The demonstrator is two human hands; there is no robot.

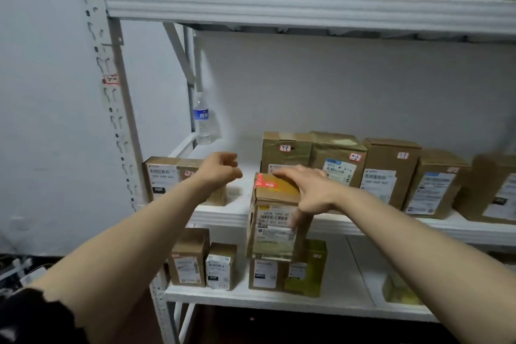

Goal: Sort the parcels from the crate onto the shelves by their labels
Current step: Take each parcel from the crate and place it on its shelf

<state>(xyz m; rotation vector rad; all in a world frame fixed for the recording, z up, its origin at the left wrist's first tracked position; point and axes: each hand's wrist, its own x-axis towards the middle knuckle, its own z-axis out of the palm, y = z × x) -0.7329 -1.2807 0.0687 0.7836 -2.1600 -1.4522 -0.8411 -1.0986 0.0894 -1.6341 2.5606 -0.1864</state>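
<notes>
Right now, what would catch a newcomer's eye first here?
The right hand grips a tall cardboard parcel with a red sticker at the front edge of the middle shelf, while the left hand hovers loosely curled beside it. Behind stands a row of labelled parcels, and a water bottle sits in the shelf's back left corner.

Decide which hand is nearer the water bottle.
Left. The left hand hangs below and right of the water bottle; the right hand grips a parcel farther right.
</notes>
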